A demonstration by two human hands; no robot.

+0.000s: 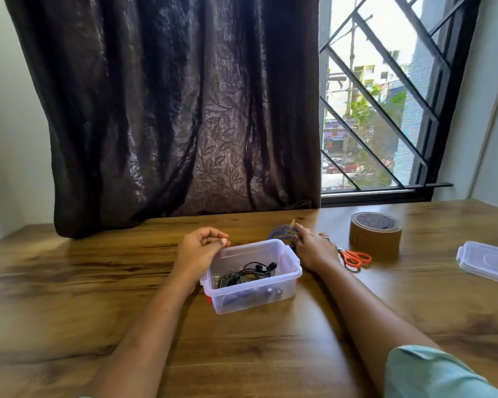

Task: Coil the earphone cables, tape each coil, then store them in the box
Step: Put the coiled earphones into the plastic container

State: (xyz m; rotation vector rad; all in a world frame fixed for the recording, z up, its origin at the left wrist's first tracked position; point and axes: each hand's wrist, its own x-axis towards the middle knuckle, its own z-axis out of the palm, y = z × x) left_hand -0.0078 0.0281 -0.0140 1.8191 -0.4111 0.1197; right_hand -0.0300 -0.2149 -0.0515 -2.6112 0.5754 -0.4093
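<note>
A clear plastic box (pixel 295 272) sits on the wooden table with a black earphone coil (pixel 249 272) inside it. Just behind the box lies a blue earphone coil (pixel 282 232) with a strip of brown tape on it. My right hand (pixel 314 248) reaches past the box's right side and its fingertips touch or pinch that blue coil; the grip is partly hidden. My left hand (pixel 203 245) hovers at the box's far left corner with its fingers curled and nothing visible in them.
A roll of brown packing tape (pixel 375 234) stands to the right of my right hand, with orange-handled scissors (pixel 355 258) in front of it. The box's clear lid (pixel 489 261) lies at the table's right edge. A dark curtain (pixel 170 110) hangs behind the table.
</note>
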